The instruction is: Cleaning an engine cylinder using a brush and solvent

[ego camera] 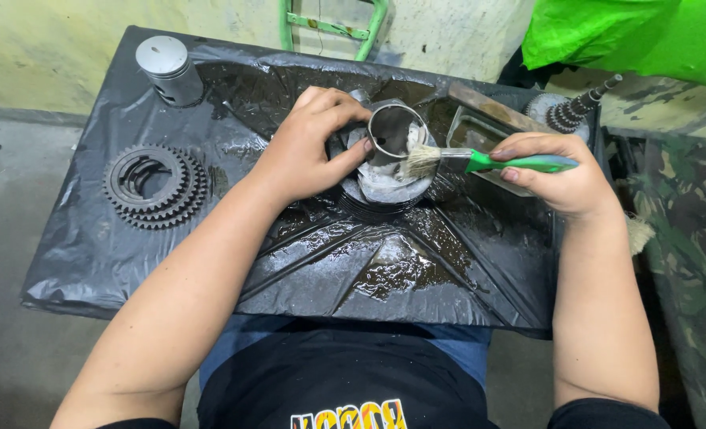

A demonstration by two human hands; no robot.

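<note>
My left hand (309,143) grips a round finned metal engine cylinder (389,167) that stands on a wet black plastic sheet (416,270); the thumb presses its side by the shiny bore sleeve. My right hand (555,171) holds a green-handled paintbrush (480,161) level, its pale bristles touching the cylinder's top just right of the bore. Dark liquid pools on the sheet in front of the cylinder.
A grey piston (169,70) stands at the sheet's far left corner. A stack of dark gear wheels (154,187) lies left. A geared shaft (571,107) and a metal tray (480,131) sit far right. Green cloth (639,36) and a green frame (333,28) lie beyond.
</note>
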